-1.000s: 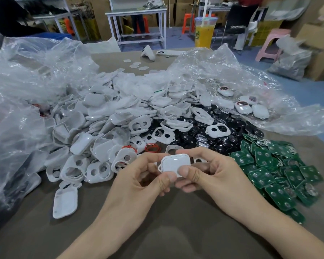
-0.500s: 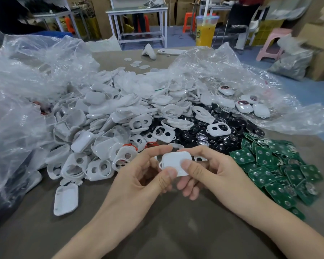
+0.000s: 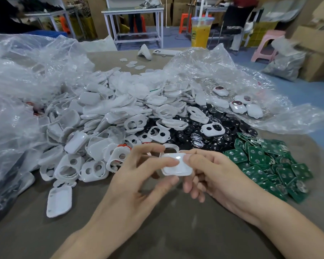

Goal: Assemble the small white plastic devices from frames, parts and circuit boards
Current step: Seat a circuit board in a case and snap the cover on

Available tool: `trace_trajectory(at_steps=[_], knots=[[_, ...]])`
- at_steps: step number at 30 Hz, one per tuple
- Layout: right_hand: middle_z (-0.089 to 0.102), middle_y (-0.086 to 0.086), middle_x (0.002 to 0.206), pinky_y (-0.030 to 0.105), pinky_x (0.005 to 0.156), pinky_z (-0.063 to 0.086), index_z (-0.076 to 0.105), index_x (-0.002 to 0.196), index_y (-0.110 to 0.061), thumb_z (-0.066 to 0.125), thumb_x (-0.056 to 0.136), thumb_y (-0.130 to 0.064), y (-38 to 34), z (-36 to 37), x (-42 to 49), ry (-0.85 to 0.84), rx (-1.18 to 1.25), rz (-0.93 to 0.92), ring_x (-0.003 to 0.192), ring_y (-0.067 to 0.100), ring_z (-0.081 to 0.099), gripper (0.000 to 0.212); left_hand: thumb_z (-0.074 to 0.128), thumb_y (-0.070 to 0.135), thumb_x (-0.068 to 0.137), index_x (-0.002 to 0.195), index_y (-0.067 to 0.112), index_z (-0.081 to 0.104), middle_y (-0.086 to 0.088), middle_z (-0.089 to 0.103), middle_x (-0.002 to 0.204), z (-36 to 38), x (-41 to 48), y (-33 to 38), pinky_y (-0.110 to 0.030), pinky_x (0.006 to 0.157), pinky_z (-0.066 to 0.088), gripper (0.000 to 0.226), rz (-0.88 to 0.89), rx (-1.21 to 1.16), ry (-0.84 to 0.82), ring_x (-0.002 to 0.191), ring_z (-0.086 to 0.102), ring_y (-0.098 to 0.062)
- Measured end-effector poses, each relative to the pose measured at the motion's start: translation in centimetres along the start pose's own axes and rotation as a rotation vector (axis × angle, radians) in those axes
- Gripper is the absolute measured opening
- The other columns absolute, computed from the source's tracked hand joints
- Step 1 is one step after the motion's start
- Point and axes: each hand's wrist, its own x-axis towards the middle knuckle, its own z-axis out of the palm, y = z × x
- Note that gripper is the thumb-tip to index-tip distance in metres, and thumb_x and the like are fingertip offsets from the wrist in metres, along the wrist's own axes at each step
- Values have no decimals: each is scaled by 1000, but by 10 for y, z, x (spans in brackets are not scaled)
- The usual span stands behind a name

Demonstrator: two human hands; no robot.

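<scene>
Only one view is given: a wide-angle camera worn on the head, aimed forward and down. The fingers (image 3: 154, 162) are seen close, with the pile of white frames (image 3: 101, 118) spread beyond them.

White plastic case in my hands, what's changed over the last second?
The small white plastic case has been turned slightly between the fingers without leaving its spot. The left hand and right hand still pinch it from either side. The white plastic frames and green circuit boards lie as before.

The white device (image 3: 176, 166) has tipped flatter (broad face up) between left hand (image 3: 138, 179) and right hand (image 3: 222, 176).
</scene>
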Motion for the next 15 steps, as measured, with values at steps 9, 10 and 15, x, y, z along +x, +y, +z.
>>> trace_trajectory(at_steps=[9, 10, 15], knots=[[67, 9, 70, 21, 45, 47, 75, 93, -19, 59, 91, -33, -2, 0, 3, 112, -42, -122, 54, 15, 61, 21, 68, 25, 95, 110, 31, 67, 9, 63, 118, 9, 27, -7, -13, 85, 45, 16, 175, 44, 34, 107, 65, -8], [69, 7, 82, 23, 51, 51, 73, 103, -22, 61, 92, -32, 0, -1, 3, 139, -87, -221, 64, 16, 65, 18, 70, 26, 93, 107, 35, 68, 13, 65, 115, 9, 28, -7, -11, 85, 44, 17, 115, -3, 72, 106, 66, -7], [76, -4, 93, 26, 76, 58, 71, 111, -35, 69, 91, -35, 3, 1, -3, 186, -367, -477, 82, 13, 71, 20, 72, 35, 87, 102, 45, 71, 14, 72, 109, 11, 27, -5, -15, 84, 51, 18, -128, -255, 131, 103, 70, -10]])
